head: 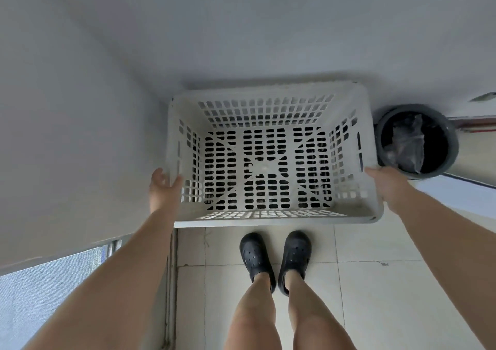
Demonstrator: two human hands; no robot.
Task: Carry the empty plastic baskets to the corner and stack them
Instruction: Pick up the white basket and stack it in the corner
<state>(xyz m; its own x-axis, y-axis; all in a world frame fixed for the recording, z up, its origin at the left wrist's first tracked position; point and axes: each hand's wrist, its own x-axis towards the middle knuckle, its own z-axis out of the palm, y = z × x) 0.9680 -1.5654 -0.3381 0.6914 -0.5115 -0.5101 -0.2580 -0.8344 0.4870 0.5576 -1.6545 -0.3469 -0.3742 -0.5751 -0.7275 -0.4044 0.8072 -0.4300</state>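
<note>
Basket (271, 156), white and perforated, sat in the corner where two pale walls met, its open top facing up and nothing inside it. Dark slots showed through its floor, so whether another basket lay beneath could not be told. The left hand (163, 188) gripped the basket's left rim, thumb over the edge and fingers curled outside. The right hand (386, 183) lay against the right rim; its fingers were hidden, so their state could not be told. A round dark bin (453, 145) stood just beside the basket. Black clogs (275, 258) rested on the tiled floor (375, 282).
</note>
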